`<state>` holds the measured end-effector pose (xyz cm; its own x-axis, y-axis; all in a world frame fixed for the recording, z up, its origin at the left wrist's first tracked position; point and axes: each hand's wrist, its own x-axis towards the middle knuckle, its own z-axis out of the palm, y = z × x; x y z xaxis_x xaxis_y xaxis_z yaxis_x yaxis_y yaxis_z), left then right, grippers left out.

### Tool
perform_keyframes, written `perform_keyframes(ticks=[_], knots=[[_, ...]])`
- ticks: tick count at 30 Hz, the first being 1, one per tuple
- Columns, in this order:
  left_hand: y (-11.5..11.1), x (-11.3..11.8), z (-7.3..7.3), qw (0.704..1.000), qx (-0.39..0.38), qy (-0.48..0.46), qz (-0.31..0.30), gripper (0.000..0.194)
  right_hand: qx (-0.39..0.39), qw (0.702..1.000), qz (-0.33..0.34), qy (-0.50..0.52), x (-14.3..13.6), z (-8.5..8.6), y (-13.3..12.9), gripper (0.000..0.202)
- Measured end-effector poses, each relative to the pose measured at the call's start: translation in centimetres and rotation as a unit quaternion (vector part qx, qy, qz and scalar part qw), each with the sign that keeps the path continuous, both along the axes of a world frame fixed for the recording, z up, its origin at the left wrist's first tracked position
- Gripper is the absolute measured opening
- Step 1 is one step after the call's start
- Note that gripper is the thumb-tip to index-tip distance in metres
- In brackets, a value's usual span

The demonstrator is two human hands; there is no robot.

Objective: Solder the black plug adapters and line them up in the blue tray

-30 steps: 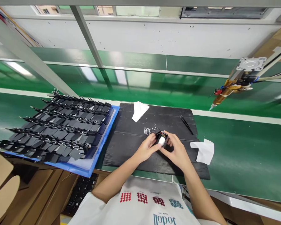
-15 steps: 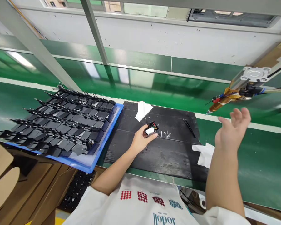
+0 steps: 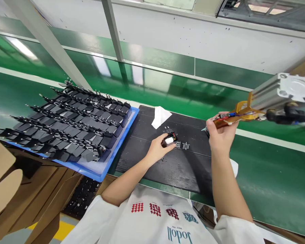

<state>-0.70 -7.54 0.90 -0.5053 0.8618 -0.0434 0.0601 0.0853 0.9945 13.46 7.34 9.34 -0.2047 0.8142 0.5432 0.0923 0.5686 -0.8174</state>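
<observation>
My left hand is closed around a small open black plug adapter. Metal prongs stick up from its far side, and a white block and red wires show inside. Over on the right, my right hand grips the amber barrel of a glue dispenser, whose thin tip points left and down toward the black mat. The tip hangs above the mat, apart from the adapter. Dark tweezers on the mat are mostly hidden behind my right hand.
To the left, a blue tray holds rows of many black adapter housings. A white paper piece lies at the mat's back edge; another white piece shows beside my right forearm. Cardboard stands at lower left, and a metal post rises behind.
My right hand, open and raised beside the dispenser before, has closed on its barrel and brought it left and nearer. My left hand still holds the adapter. The view has shifted slightly.
</observation>
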Motion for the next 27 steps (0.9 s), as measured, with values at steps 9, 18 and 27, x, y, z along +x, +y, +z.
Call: perform_keyframes(ticks=[9,18,27], knots=[[0.1,0.0,0.3,0.989,0.039,0.14,0.009,0.039,0.031,0.99,0.121,0.066,-4.1,1.4,-8.4,0.032],[-0.4,0.2,0.9,0.986,0.082,0.142,0.017,0.039,0.032,0.989,0.117,0.084,-4.5,1.5,-9.4,0.033],[-0.5,0.2,1.0,0.987,0.07,0.145,0.015,0.04,0.031,0.982,0.135,0.129,-4.6,1.4,-9.0,0.037]])
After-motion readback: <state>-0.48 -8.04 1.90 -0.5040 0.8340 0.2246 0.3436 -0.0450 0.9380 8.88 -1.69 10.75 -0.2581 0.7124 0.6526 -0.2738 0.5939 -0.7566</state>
